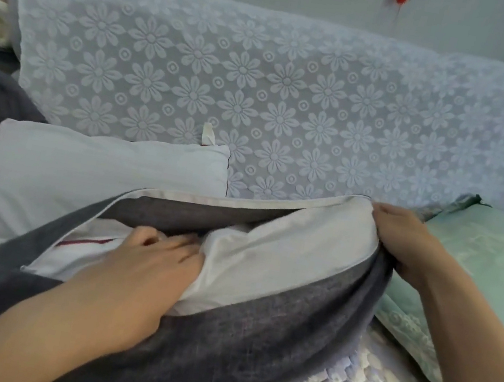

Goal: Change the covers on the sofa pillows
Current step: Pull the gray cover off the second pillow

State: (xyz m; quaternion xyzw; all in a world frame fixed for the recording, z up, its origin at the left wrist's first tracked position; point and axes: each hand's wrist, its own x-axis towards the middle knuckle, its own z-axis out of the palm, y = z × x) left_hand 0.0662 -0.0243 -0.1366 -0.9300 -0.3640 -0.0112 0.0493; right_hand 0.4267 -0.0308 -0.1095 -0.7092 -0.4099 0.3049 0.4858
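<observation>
- Sofa [294, 97]: backrest draped in pale lace with a daisy pattern; seat under a quilted lilac pad.
- Grey cover [253, 326]: lies across the seat in the foreground, its light-lined opening gaping upward.
- White pillow [281, 263]: partly inside the grey cover, its upper part showing through the opening.
- Bare pillow [78, 173]: white, with a small tag at its top edge, leaning on the backrest behind and left of the cover.
- Green pillow [483, 265]: at the right, just beside the cover.
- Left hand [148, 256]: reaches into the opening, fingers fairly straight, pressing on the white pillow.
- Right hand [403, 241]: fingers curled, gripping the cover's right corner at the opening.
</observation>
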